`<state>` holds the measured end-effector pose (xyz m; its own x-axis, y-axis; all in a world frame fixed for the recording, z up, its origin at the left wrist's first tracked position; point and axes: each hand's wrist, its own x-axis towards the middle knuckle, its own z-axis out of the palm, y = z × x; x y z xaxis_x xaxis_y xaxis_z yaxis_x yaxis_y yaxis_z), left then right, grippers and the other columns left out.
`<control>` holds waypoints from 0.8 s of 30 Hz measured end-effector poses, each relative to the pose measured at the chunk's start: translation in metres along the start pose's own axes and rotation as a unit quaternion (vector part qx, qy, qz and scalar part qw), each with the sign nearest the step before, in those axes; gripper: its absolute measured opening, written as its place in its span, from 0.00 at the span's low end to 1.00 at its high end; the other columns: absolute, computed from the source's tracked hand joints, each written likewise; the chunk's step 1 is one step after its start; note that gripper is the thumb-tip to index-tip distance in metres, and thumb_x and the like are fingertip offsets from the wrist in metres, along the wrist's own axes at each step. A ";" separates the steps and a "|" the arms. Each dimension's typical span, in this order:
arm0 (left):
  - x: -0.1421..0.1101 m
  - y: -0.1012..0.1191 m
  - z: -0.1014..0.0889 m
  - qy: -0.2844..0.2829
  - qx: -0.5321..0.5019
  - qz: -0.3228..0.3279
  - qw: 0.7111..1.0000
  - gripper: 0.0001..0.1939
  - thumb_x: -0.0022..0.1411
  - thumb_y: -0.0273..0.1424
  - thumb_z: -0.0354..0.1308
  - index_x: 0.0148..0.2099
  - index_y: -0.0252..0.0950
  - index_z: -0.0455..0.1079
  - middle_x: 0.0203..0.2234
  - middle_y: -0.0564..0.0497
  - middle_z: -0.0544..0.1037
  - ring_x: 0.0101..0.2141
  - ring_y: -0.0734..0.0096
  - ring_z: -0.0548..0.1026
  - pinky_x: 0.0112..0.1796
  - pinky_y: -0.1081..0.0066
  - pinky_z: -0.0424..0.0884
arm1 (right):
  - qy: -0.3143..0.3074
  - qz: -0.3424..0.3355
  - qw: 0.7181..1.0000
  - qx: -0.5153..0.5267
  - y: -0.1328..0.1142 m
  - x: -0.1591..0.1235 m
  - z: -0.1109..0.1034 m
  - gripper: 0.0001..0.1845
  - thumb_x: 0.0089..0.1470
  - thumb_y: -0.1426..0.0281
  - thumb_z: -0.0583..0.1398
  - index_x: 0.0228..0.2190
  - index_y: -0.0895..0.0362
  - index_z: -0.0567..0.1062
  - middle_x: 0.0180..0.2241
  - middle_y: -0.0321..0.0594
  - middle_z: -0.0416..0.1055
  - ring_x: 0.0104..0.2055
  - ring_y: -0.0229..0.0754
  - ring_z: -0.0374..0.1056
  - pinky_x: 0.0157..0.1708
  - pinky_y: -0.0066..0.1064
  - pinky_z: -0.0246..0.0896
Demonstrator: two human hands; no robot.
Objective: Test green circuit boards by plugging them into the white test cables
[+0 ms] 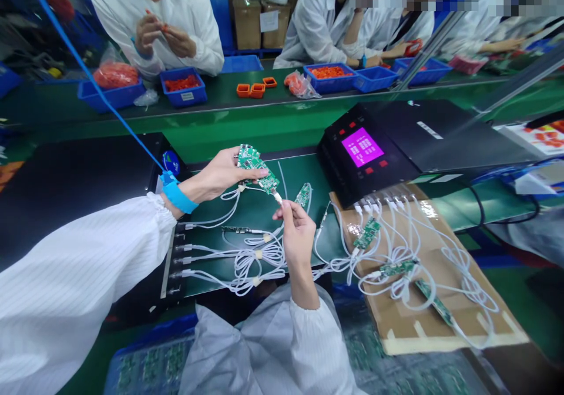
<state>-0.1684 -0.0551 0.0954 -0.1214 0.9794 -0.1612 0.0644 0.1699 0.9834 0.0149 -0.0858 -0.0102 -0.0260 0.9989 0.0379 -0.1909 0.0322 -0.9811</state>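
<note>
My left hand point(229, 171) is closed on several green circuit boards point(258, 164), fanned out with the thumb on top. A blue wrist strap point(177, 193) with a blue cord circles that wrist. My right hand point(298, 230) pinches the white plug of a cable point(277, 197) at the lower end of the front board; whether it is fully seated I cannot tell. Below the hands lie coiled white cables point(259, 260) with tape ties, running from the black box point(132, 166) at left. Another board point(303, 195) lies just beyond my right hand.
A black tester with a lit pink screen point(362, 146) stands at right. White cables and boards point(399, 267) lie on cardboard point(440, 324) below it. Blue bins of orange parts point(183, 96) line the far bench, where people in white coats sit. Trays of boards point(150, 365) are near my lap.
</note>
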 end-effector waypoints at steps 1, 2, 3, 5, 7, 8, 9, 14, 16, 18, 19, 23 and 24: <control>0.000 0.000 0.000 0.001 0.003 0.003 1.000 0.25 0.44 0.36 0.81 0.35 0.33 0.70 0.29 0.49 0.80 0.31 0.68 0.78 0.32 0.68 0.71 | 0.001 0.000 1.000 0.002 0.000 0.000 0.000 0.20 0.59 0.52 0.64 0.35 0.57 0.78 0.25 0.35 0.74 0.30 0.39 0.71 0.39 0.34 0.68; -0.001 0.000 0.001 0.001 0.007 0.005 1.000 0.24 0.44 0.36 0.81 0.35 0.34 0.70 0.29 0.49 0.80 0.31 0.68 0.78 0.32 0.68 0.71 | 0.002 0.000 1.000 0.004 0.000 0.001 0.000 0.20 0.59 0.51 0.64 0.35 0.57 0.78 0.25 0.35 0.74 0.30 0.39 0.71 0.39 0.34 0.68; -0.001 0.000 0.001 0.001 0.011 0.005 1.000 0.24 0.44 0.36 0.81 0.35 0.34 0.70 0.28 0.49 0.80 0.30 0.68 0.77 0.32 0.68 0.71 | 0.004 0.001 1.000 0.005 0.000 0.001 0.000 0.20 0.59 0.51 0.64 0.35 0.57 0.78 0.25 0.34 0.73 0.30 0.39 0.71 0.39 0.34 0.68; -0.001 0.000 0.000 0.003 0.016 0.005 1.000 0.24 0.44 0.36 0.81 0.34 0.34 0.70 0.28 0.49 0.80 0.30 0.69 0.77 0.33 0.67 0.71 | 0.004 0.001 1.000 0.006 0.000 0.001 0.000 0.20 0.59 0.51 0.64 0.35 0.57 0.78 0.25 0.35 0.73 0.30 0.39 0.71 0.39 0.34 0.68; -0.001 -0.001 -0.001 0.001 0.023 0.010 1.000 0.24 0.44 0.37 0.81 0.34 0.34 0.70 0.29 0.48 0.80 0.30 0.68 0.77 0.33 0.67 0.72 | 0.006 0.002 1.000 0.005 0.000 0.001 0.000 0.20 0.59 0.51 0.64 0.34 0.57 0.79 0.25 0.35 0.74 0.30 0.39 0.71 0.39 0.34 0.68; -0.001 -0.002 -0.001 0.000 0.029 0.014 0.999 0.24 0.44 0.37 0.81 0.34 0.34 0.70 0.29 0.48 0.80 0.30 0.68 0.77 0.33 0.67 0.72 | 0.007 0.003 1.000 0.004 -0.001 0.001 0.000 0.20 0.59 0.52 0.64 0.34 0.57 0.79 0.25 0.35 0.74 0.30 0.39 0.71 0.39 0.34 0.68; -0.001 -0.003 -0.002 0.000 0.037 0.019 0.999 0.24 0.44 0.37 0.81 0.34 0.34 0.70 0.29 0.48 0.80 0.31 0.67 0.78 0.33 0.66 0.72 | 0.009 0.004 1.000 0.004 -0.001 0.000 0.000 0.20 0.59 0.52 0.65 0.34 0.57 0.79 0.25 0.35 0.74 0.30 0.39 0.71 0.39 0.34 0.68; -0.001 -0.003 -0.001 0.010 0.055 0.015 0.998 0.25 0.43 0.39 0.81 0.33 0.35 0.69 0.28 0.48 0.80 0.30 0.67 0.77 0.32 0.66 0.71 | 0.012 0.009 1.000 0.008 0.000 -0.001 -0.001 0.18 0.58 0.54 0.65 0.34 0.58 0.79 0.25 0.35 0.74 0.30 0.39 0.71 0.40 0.34 0.68; -0.002 -0.002 -0.001 0.007 0.056 0.012 0.998 0.25 0.44 0.39 0.81 0.33 0.35 0.68 0.28 0.48 0.80 0.30 0.66 0.77 0.32 0.66 0.71 | 0.004 0.011 1.000 0.015 0.000 0.000 -0.002 0.18 0.58 0.54 0.66 0.34 0.58 0.80 0.25 0.35 0.74 0.30 0.39 0.71 0.41 0.34 0.68; -0.002 -0.001 0.000 0.007 0.057 0.016 0.998 0.25 0.44 0.39 0.81 0.34 0.35 0.69 0.29 0.47 0.81 0.30 0.66 0.78 0.32 0.66 0.72 | -0.004 0.013 1.000 0.018 0.000 0.000 -0.002 0.18 0.58 0.54 0.66 0.34 0.58 0.80 0.25 0.35 0.74 0.30 0.39 0.71 0.41 0.34 0.68; -0.003 -0.001 0.000 0.009 0.057 0.020 0.998 0.26 0.44 0.39 0.81 0.35 0.35 0.69 0.30 0.47 0.81 0.30 0.66 0.78 0.32 0.66 0.72 | -0.008 0.014 1.000 0.017 0.000 0.001 -0.002 0.18 0.58 0.54 0.66 0.34 0.58 0.80 0.25 0.35 0.74 0.30 0.39 0.71 0.41 0.34 0.68; -0.003 -0.001 0.000 0.012 0.052 0.033 0.998 0.27 0.43 0.39 0.81 0.36 0.35 0.69 0.30 0.47 0.81 0.31 0.66 0.78 0.32 0.66 0.73 | -0.016 0.016 0.999 0.022 -0.001 0.001 -0.002 0.19 0.58 0.53 0.66 0.35 0.58 0.80 0.24 0.34 0.74 0.30 0.39 0.71 0.40 0.34 0.68; -0.003 -0.001 0.000 0.010 0.053 0.034 0.998 0.27 0.42 0.39 0.81 0.36 0.35 0.69 0.30 0.47 0.81 0.31 0.66 0.78 0.32 0.66 0.73 | -0.014 0.016 0.999 0.024 -0.001 0.001 -0.002 0.19 0.58 0.53 0.66 0.35 0.58 0.80 0.25 0.34 0.75 0.30 0.39 0.71 0.40 0.34 0.68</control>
<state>-0.1678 -0.0581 0.0949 -0.1331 0.9868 -0.0922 0.1780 0.1153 0.9772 0.0173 -0.0845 -0.0100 -0.0609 0.9981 0.0126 -0.2370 -0.0022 -0.9715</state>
